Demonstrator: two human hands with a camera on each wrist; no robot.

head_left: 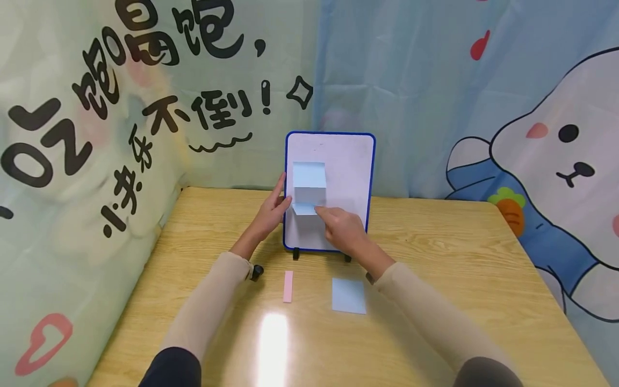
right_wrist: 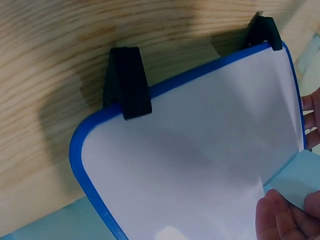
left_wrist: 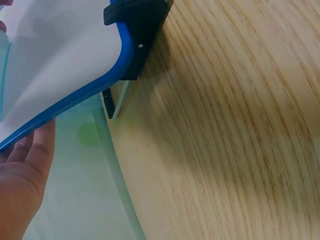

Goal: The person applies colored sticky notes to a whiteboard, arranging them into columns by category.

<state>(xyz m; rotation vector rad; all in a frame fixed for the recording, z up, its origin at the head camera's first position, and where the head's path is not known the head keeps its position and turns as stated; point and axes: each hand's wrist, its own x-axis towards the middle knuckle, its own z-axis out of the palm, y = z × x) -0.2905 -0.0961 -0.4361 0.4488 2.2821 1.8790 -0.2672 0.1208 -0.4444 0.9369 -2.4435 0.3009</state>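
A small whiteboard [head_left: 348, 177] with a blue rim stands upright on the table in two black feet [right_wrist: 129, 82]. On its left half is a light blue paper [head_left: 309, 174], with creased bands that stand out from the board. My left hand [head_left: 268, 214] holds the board's left edge, fingers behind it, as the left wrist view shows. With the fingertips of my right hand [head_left: 342, 228] I pinch the paper's lower right corner; in the right wrist view the paper [right_wrist: 295, 175] lies between fingers and thumb.
In front of the board, a narrow pink strip [head_left: 288, 286] and a light blue square sheet [head_left: 348, 295] lie on the wooden table [head_left: 435, 301]. Printed curtains [head_left: 387, 97] hang behind the table and along its left side.
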